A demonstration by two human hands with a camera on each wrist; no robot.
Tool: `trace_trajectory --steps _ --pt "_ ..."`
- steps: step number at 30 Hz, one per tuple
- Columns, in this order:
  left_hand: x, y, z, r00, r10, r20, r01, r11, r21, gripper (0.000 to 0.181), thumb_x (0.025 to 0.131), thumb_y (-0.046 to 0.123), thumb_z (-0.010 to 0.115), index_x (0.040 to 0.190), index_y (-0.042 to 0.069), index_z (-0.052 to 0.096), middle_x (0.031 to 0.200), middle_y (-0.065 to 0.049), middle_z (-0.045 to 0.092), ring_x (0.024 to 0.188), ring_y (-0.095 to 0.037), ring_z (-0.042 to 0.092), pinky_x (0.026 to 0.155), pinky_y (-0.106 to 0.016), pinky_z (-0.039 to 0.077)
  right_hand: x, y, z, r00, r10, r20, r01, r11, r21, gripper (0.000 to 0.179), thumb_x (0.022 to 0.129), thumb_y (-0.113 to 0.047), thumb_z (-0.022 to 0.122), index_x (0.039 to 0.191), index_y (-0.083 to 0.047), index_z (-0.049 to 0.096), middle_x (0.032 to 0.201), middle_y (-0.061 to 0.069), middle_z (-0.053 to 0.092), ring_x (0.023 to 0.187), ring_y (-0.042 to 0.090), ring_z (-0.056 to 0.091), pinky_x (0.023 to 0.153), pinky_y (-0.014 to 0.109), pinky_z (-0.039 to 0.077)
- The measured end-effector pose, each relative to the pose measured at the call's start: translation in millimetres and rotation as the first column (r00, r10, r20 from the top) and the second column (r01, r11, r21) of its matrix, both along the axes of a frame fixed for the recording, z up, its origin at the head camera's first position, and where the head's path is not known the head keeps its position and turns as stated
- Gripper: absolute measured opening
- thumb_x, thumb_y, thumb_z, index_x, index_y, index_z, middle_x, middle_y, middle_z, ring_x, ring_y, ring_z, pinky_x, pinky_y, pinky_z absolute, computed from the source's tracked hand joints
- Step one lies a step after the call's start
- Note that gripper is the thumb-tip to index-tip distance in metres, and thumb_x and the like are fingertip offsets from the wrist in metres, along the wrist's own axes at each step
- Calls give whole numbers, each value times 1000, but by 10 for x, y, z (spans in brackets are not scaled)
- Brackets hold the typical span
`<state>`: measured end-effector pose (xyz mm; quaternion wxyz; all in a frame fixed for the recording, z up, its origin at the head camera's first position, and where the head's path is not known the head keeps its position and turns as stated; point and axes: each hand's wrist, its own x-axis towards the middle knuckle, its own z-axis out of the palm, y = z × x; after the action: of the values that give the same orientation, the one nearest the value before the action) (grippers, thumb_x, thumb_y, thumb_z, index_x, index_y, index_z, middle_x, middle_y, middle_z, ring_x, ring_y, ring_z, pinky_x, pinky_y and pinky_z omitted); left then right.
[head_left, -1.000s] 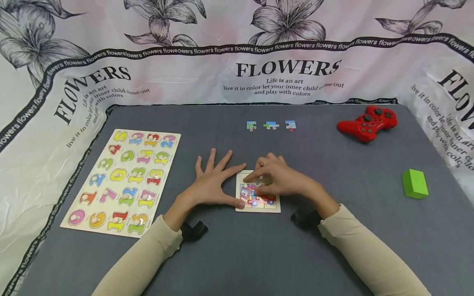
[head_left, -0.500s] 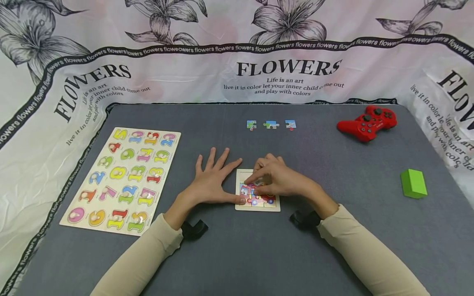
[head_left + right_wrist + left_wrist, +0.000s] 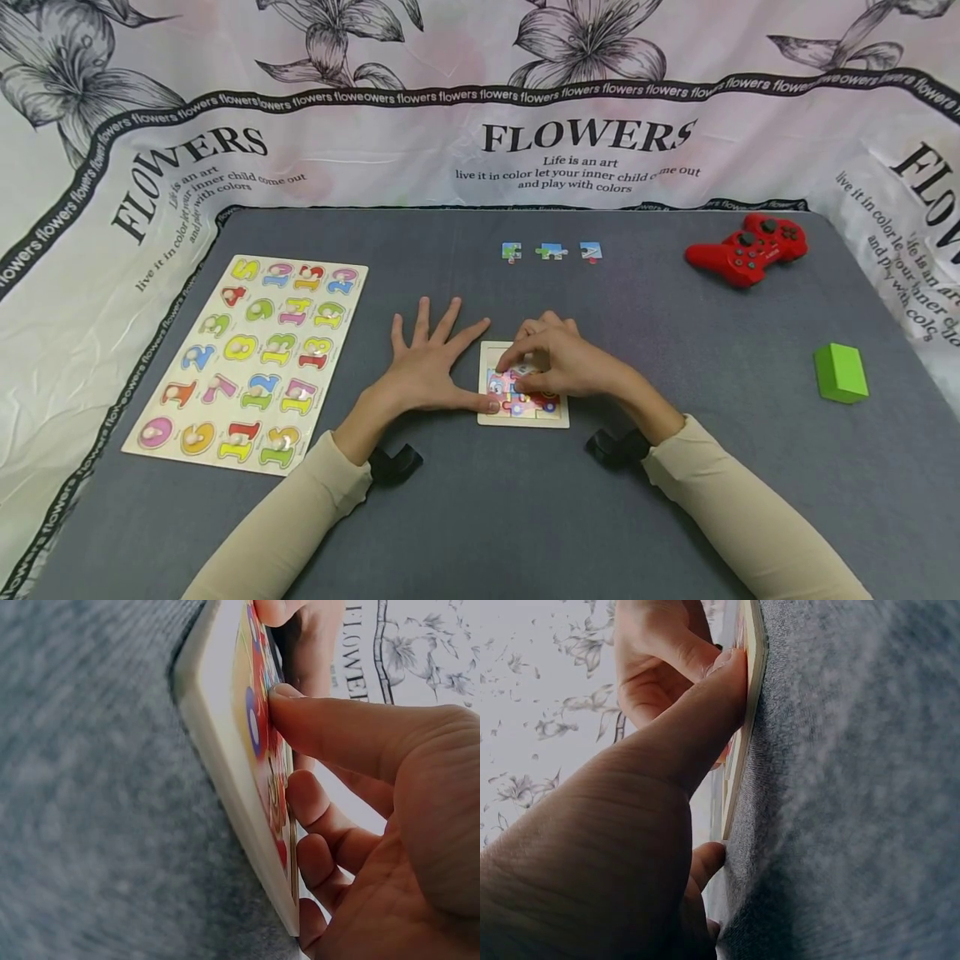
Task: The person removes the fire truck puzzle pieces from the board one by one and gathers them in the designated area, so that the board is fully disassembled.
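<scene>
A small jigsaw puzzle in a pale wooden frame (image 3: 525,423) lies on the grey table, showing part of a colourful vehicle picture. Fingers spread wide, my left hand (image 3: 423,375) rests at its left side, the thumb on the frame's lower left edge. My right hand (image 3: 566,358) reaches over the upper part of the puzzle, thumb and index finger pinching at a jigsaw piece mostly hidden beneath them. In the right wrist view, the right thumb (image 3: 337,727) touches the picture surface and the other fingers curl along the frame's far edge.
Three loose jigsaw pieces (image 3: 552,252) lie in a row behind the puzzle. A number peg board (image 3: 333,333) is at the left. A red game controller (image 3: 750,248) sits at the back right, with a green block (image 3: 841,372) nearer on the right.
The left thumb has shifted slightly up along the frame's left edge. The right hand stays over the puzzle with its thumb and index finger in nearly the same place.
</scene>
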<state>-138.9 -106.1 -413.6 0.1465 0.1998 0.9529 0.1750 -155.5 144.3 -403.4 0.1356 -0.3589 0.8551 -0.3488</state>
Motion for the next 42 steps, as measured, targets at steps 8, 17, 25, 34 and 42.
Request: trace_trajectory --steps 8,17,25,34,42 --pt "-24 9 8 1000 4 2 -4 1000 -8 116 68 80 75 163 41 19 173 -3 -8 155 -43 -24 115 -74 -16 -12 -4 3 1000 -14 -1 14 1000 6 25 82 -16 86 104 -25 79 99 -6 65 92 20 40 82 39 21" --pt "-20 2 28 1000 -1 -12 1 1000 3 115 69 79 75 162 40 20 173 -5 -7 155 -44 -24 114 -75 -17 -17 -1 26 1000 18 17 -17 999 -39 25 82 -13 85 103 -23 77 101 -5 68 92 19 39 83 41 20" --pt "-13 -2 25 1000 1 -16 -1 1000 1 116 69 79 75 163 40 20 174 -4 -5 155 -44 -23 115 -75 -16 -16 -35 1 999 27 24 -25 997 -79 19 86 -15 83 99 -26 74 93 -12 67 89 17 42 86 42 23" --pt "-4 6 21 1000 -1 -22 1 1000 6 115 69 78 76 163 38 22 174 -5 -4 155 -44 -21 115 -76 -15 -3 -54 -27 999 10 41 -6 995 -100 15 89 -16 80 99 -26 74 87 -11 64 87 16 46 90 43 19" --pt "15 12 0 1000 0 -18 0 1000 0 115 69 79 75 162 40 22 174 -5 -4 155 -44 -21 114 -76 -15 1 -40 -43 999 -17 49 24 990 -141 20 88 -15 82 105 -22 76 89 -9 67 86 14 51 92 40 29"
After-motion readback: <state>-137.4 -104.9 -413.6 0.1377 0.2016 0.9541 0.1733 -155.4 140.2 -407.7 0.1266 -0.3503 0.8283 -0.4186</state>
